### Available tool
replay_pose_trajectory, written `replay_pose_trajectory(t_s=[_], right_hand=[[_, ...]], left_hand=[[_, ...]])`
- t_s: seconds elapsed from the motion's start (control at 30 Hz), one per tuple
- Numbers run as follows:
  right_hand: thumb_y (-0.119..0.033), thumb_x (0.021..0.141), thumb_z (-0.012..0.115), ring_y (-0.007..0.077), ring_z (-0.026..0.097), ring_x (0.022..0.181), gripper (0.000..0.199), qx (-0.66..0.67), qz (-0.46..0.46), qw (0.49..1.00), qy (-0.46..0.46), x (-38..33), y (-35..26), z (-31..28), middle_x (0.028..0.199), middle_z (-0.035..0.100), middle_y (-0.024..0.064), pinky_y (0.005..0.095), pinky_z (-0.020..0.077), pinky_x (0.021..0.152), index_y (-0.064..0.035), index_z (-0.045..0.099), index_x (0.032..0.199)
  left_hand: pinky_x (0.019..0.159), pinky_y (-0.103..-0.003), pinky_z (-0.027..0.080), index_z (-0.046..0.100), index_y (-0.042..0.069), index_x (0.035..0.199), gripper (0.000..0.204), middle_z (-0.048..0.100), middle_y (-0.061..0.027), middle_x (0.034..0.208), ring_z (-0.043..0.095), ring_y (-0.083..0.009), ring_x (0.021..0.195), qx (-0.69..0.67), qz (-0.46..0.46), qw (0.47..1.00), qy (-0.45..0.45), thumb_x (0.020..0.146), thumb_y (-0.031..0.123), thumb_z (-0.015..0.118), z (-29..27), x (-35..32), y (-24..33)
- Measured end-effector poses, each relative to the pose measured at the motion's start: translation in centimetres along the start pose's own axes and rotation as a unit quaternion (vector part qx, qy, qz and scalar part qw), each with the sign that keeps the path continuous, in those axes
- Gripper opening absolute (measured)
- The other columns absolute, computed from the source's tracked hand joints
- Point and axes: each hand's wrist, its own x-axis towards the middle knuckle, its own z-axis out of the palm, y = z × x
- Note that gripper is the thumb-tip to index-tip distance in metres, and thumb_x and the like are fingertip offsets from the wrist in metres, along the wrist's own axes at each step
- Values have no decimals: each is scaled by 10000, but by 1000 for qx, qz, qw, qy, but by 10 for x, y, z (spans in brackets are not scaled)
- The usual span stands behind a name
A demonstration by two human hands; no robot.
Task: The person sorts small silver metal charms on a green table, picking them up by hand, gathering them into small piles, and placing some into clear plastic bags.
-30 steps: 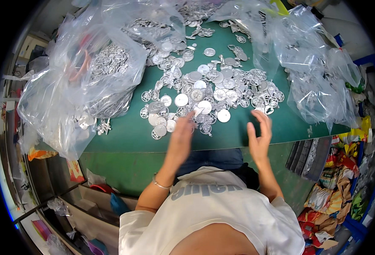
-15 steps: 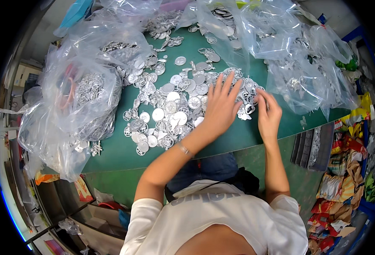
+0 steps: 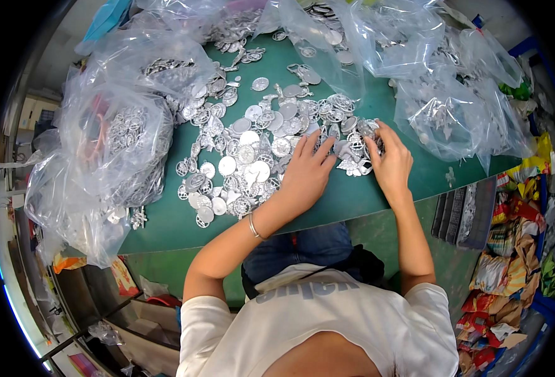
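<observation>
A loose heap of flat silver metal pendants [image 3: 246,154], some round discs and some openwork, spreads over the green tabletop [image 3: 353,200]. My left hand [image 3: 307,168] lies on the right part of the heap, palm down, fingers spread and fingertips among the pieces. At the heap's right end, my right hand [image 3: 393,161] curves its thumb and fingers around a few silver pendants [image 3: 372,131]. A winged-looking silver piece [image 3: 354,166] lies between the two hands. The undersides of both hands are hidden.
Clear plastic bags of silver pieces stand at the left [image 3: 133,138] and the far right [image 3: 441,119]. More pendants [image 3: 233,28] are piled at the back. Beyond the table's right edge are dark crates [image 3: 463,217] and colourful packages [image 3: 510,251] on the floor.
My left hand has drawn back toward me and left, off the heap's far right part. My right hand has shifted slightly left, its thumb and fingers wider apart around the pendants.
</observation>
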Motion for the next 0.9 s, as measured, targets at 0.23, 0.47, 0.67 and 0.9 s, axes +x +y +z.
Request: replay_pose_trajectory(t_s=[0.23,0.47,0.67,0.9], right_hand=[[-112,826,609,265,571,660,132,136,60,989,0,-18,8,-18,954,629,107,327,441,584,8,554,821],[-93,830,603,140,452,481,116,141,117,983,-14,-21,42,-26,621,582,88,285,358,471,16,565,813],[-64,867,515,103,412,414,86,626,265,721,-133,-32,50,-51,770,604,127,212,271,358,-21,513,941],[-60,857,506,123,417,418,66,728,239,639,-73,-39,37,-45,741,543,115,223,274,362,-48,479,917]], left_hand=[[970,-449,353,577,14,1030,307,523,-138,1165,455,-306,1135,-113,46,992,-18,723,18,589,-13,-30,-2],[879,-433,354,555,35,1100,333,533,-119,1084,494,-289,1044,-128,-42,986,94,770,38,606,3,16,21],[861,-396,343,569,49,1068,321,516,-93,1063,486,-274,1036,-90,-20,996,1,754,68,633,3,18,10],[869,-403,344,580,54,1037,305,512,-111,1114,479,-289,1060,-90,-35,994,47,741,69,647,-10,5,20]])
